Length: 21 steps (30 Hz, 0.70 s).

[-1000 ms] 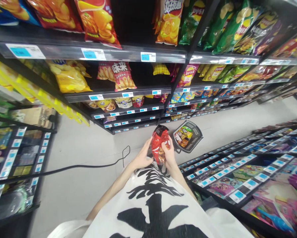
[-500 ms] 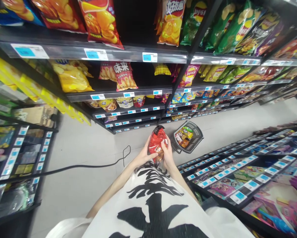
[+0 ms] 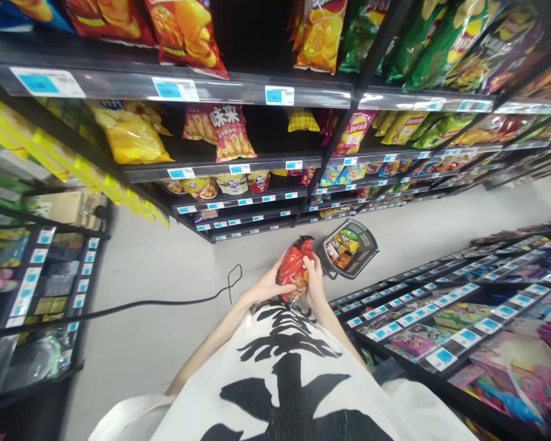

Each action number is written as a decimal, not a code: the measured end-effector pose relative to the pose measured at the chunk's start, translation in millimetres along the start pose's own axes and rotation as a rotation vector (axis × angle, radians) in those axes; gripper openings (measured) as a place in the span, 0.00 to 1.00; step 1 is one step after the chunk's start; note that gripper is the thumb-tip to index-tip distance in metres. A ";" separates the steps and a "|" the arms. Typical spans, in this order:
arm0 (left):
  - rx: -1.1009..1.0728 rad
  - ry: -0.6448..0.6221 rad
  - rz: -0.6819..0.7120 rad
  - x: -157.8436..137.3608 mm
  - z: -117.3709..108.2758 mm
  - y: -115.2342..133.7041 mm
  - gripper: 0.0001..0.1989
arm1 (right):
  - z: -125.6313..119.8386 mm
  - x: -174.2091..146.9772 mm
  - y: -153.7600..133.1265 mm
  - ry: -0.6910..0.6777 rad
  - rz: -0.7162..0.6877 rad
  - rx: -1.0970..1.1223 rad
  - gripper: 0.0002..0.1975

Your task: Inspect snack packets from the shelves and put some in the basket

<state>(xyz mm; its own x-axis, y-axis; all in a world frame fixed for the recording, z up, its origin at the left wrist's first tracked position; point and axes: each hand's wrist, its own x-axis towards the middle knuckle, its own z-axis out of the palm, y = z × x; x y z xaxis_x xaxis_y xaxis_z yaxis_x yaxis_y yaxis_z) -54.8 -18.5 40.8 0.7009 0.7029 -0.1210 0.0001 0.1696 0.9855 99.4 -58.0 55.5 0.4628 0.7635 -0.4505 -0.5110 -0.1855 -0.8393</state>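
Note:
Close to my body, a shiny red snack bag (image 3: 296, 267) is held between both hands. My left hand (image 3: 272, 283) grips its left side, thumb lying across the lower front. On the other side my right hand (image 3: 314, 275) is closed round the edge, thumb pressed on the front. The fingers behind the bag are hidden. Just to the right, a dark grey shopping basket (image 3: 365, 260) stands on the floor, apart from my hands. Several packaged snacks (image 3: 343, 246) in yellow, green and brown lie in it.
Ahead is a black shelf unit (image 3: 238, 162) with several tiers of chip bags and price tags. Sloping shelves (image 3: 440, 318) with colourful packages run along my right. Another rack (image 3: 36, 288) stands on the left. A black cable (image 3: 165, 302) crosses the grey floor (image 3: 155, 361).
The red snack bag has tilted slightly in my hands and its front shows more. My view has shifted a little, so the shelves sit slightly higher. Both hands keep their grip.

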 end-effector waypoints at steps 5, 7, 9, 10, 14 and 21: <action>0.040 0.000 0.011 2.7 -0.3 0.6 0.57 | -1.1 1.0 2.7 0.017 -0.029 -0.013 0.25; 0.055 0.005 -0.010 2.1 -0.6 0.8 0.57 | -2.0 1.6 3.9 0.016 -0.019 -0.006 0.25; 0.081 0.024 -0.034 0.6 -1.0 0.6 0.55 | -2.7 1.7 3.9 0.004 -0.005 0.016 0.24; 0.087 0.038 -0.040 -0.3 -1.1 0.4 0.53 | -2.8 1.6 3.2 -0.008 0.001 0.033 0.23; -0.088 0.108 -0.055 -3.7 -0.1 -1.6 0.49 | -0.5 1.9 -2.6 -0.113 0.011 0.135 0.22; -0.693 0.094 -0.241 -9.0 4.7 -3.7 0.39 | 4.1 1.5 -10.1 -0.238 0.063 0.102 0.24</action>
<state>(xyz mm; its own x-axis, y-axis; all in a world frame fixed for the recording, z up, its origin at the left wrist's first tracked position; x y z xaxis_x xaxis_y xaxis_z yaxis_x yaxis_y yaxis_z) -57.8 -28.7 38.8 0.6740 0.6420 -0.3654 -0.3258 0.7023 0.6330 102.3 -52.5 64.5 0.2502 0.8786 -0.4068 -0.6095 -0.1836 -0.7713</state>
